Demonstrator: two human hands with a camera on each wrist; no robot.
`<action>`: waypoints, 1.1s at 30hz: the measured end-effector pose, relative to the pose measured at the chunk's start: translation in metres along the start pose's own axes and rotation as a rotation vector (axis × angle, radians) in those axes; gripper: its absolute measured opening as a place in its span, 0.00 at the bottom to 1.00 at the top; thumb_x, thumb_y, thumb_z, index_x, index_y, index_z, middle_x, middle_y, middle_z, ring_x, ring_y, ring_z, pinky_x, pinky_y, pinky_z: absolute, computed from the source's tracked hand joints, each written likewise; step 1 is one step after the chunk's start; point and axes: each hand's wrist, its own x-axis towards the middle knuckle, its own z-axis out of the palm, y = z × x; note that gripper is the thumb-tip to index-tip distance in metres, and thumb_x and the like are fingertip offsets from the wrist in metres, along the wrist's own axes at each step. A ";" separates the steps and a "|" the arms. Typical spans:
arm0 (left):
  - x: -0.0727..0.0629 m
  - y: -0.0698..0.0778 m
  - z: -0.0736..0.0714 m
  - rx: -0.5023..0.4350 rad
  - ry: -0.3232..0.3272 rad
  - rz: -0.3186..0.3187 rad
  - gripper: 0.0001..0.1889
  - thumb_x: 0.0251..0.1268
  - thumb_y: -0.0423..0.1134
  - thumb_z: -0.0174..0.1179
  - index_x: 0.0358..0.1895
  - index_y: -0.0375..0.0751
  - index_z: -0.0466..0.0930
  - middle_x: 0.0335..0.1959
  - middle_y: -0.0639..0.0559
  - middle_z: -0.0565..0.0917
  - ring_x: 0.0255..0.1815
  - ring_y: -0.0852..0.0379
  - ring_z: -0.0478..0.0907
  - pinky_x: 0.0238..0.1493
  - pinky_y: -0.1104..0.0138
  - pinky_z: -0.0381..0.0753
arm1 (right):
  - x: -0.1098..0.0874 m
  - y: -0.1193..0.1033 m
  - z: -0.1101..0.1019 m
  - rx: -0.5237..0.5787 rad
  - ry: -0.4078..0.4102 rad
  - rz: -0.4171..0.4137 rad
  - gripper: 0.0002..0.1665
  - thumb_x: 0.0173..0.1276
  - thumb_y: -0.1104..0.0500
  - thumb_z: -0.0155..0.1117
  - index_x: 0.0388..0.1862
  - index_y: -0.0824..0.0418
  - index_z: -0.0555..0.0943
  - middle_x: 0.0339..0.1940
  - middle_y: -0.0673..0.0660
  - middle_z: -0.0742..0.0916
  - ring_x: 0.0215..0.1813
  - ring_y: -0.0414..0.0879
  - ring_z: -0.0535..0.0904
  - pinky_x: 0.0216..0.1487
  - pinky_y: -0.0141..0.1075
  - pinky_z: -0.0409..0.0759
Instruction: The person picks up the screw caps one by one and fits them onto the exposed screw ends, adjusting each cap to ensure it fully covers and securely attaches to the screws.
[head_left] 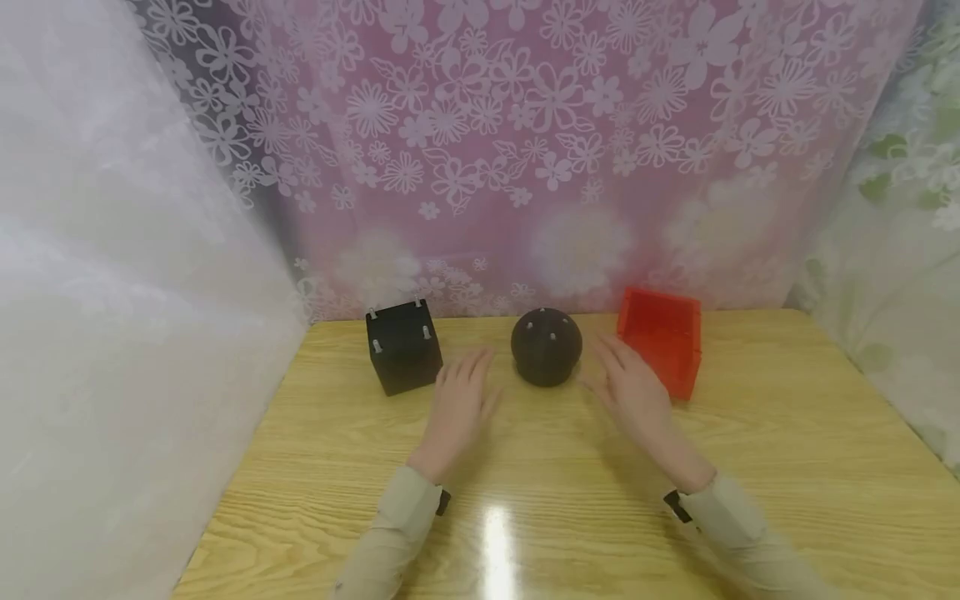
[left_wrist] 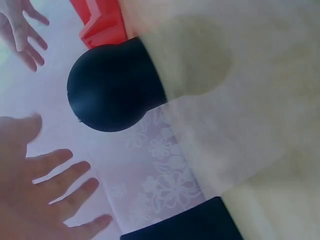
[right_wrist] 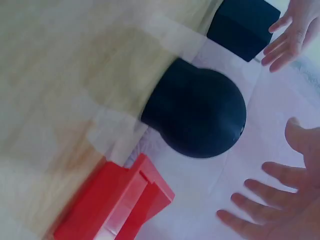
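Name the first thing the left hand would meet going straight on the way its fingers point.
Probably the flowered curtain: the left hand points toward the gap between the black block and the round black piece, though it might brush the round piece; depth is unclear.

Head cam sits high and back, faces forward and down, widest: table (head_left: 555, 467), patterned cloth (head_left: 480, 142) behind. Left wrist cam: close, rolled sideways, left hand (head_left: 459, 400) at left edge, table at right. Right wrist cam: also close, rolled the opposite way, right hand (head_left: 637, 396) at right edge, table at left. Both wrist views share black ball (head_left: 546, 348), red box (head_left: 671, 358), both hands; head sees these too.
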 end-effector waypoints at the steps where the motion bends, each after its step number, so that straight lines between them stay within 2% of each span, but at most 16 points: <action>1: 0.003 0.001 -0.002 -0.009 0.031 0.011 0.28 0.79 0.48 0.54 0.74 0.38 0.67 0.71 0.42 0.73 0.71 0.42 0.70 0.72 0.43 0.66 | 0.003 0.002 -0.001 0.004 0.027 -0.005 0.36 0.62 0.60 0.76 0.68 0.67 0.75 0.64 0.70 0.80 0.49 0.62 0.81 0.51 0.57 0.82; 4: 0.015 0.002 -0.005 -0.035 0.125 0.039 0.20 0.79 0.42 0.55 0.68 0.39 0.74 0.62 0.42 0.81 0.63 0.43 0.77 0.64 0.47 0.76 | 0.013 0.008 -0.001 0.009 0.078 -0.015 0.31 0.62 0.63 0.75 0.64 0.66 0.79 0.50 0.67 0.85 0.35 0.57 0.78 0.38 0.52 0.83; 7: 0.030 0.004 -0.007 -0.055 0.195 0.061 0.18 0.78 0.40 0.56 0.65 0.40 0.76 0.56 0.43 0.84 0.57 0.44 0.80 0.60 0.50 0.79 | 0.024 0.015 0.001 0.046 0.070 -0.028 0.28 0.65 0.62 0.73 0.64 0.65 0.80 0.48 0.65 0.86 0.43 0.60 0.81 0.43 0.53 0.83; 9: 0.040 0.004 -0.008 -0.065 0.214 0.074 0.18 0.79 0.41 0.55 0.65 0.39 0.76 0.55 0.43 0.84 0.57 0.44 0.80 0.62 0.52 0.79 | 0.031 0.020 0.004 0.065 0.037 -0.030 0.28 0.68 0.60 0.72 0.65 0.64 0.79 0.53 0.65 0.86 0.52 0.61 0.82 0.50 0.56 0.83; 11: 0.051 0.004 -0.007 -0.075 0.207 0.080 0.19 0.80 0.43 0.54 0.66 0.38 0.75 0.57 0.43 0.83 0.60 0.44 0.79 0.66 0.53 0.76 | 0.038 0.025 0.007 0.087 -0.007 -0.023 0.29 0.70 0.58 0.70 0.68 0.63 0.77 0.61 0.64 0.84 0.61 0.62 0.79 0.58 0.58 0.80; 15: 0.071 0.004 -0.001 -0.080 0.129 0.059 0.24 0.81 0.47 0.52 0.71 0.40 0.71 0.67 0.45 0.78 0.70 0.46 0.72 0.74 0.54 0.67 | 0.048 0.032 0.014 0.112 -0.113 0.013 0.31 0.73 0.55 0.67 0.72 0.62 0.73 0.67 0.65 0.80 0.67 0.62 0.75 0.65 0.60 0.75; 18: 0.082 0.003 0.006 -0.025 0.047 0.033 0.27 0.81 0.52 0.50 0.76 0.44 0.66 0.74 0.48 0.72 0.74 0.48 0.67 0.77 0.56 0.63 | 0.054 0.035 0.019 0.123 -0.171 0.015 0.33 0.74 0.53 0.65 0.74 0.63 0.71 0.69 0.65 0.78 0.70 0.63 0.72 0.69 0.60 0.71; 21: 0.091 0.001 0.016 0.024 -0.025 0.037 0.31 0.81 0.55 0.47 0.78 0.44 0.62 0.77 0.48 0.67 0.77 0.48 0.64 0.78 0.55 0.59 | 0.059 0.039 0.024 0.121 -0.213 0.003 0.36 0.74 0.51 0.65 0.76 0.63 0.68 0.72 0.64 0.76 0.73 0.63 0.70 0.71 0.61 0.68; 27: 0.100 -0.007 0.037 0.050 -0.144 0.040 0.38 0.78 0.63 0.44 0.82 0.45 0.53 0.81 0.48 0.57 0.83 0.46 0.49 0.81 0.50 0.45 | 0.067 0.047 0.032 0.037 -0.300 -0.052 0.44 0.73 0.47 0.65 0.79 0.66 0.62 0.77 0.67 0.69 0.76 0.65 0.64 0.74 0.62 0.62; 30: 0.101 -0.010 0.044 0.093 -0.189 0.045 0.40 0.77 0.67 0.41 0.83 0.47 0.50 0.83 0.51 0.53 0.84 0.46 0.40 0.81 0.46 0.38 | 0.068 0.051 0.037 -0.033 -0.308 -0.091 0.44 0.74 0.47 0.64 0.78 0.69 0.62 0.77 0.69 0.67 0.78 0.66 0.61 0.75 0.63 0.60; 33: 0.101 -0.012 0.047 0.099 -0.216 0.058 0.41 0.77 0.68 0.39 0.83 0.49 0.47 0.83 0.52 0.53 0.84 0.48 0.34 0.79 0.44 0.32 | 0.068 0.053 0.040 -0.059 -0.322 -0.108 0.42 0.75 0.48 0.63 0.78 0.69 0.62 0.77 0.69 0.68 0.78 0.65 0.60 0.75 0.64 0.60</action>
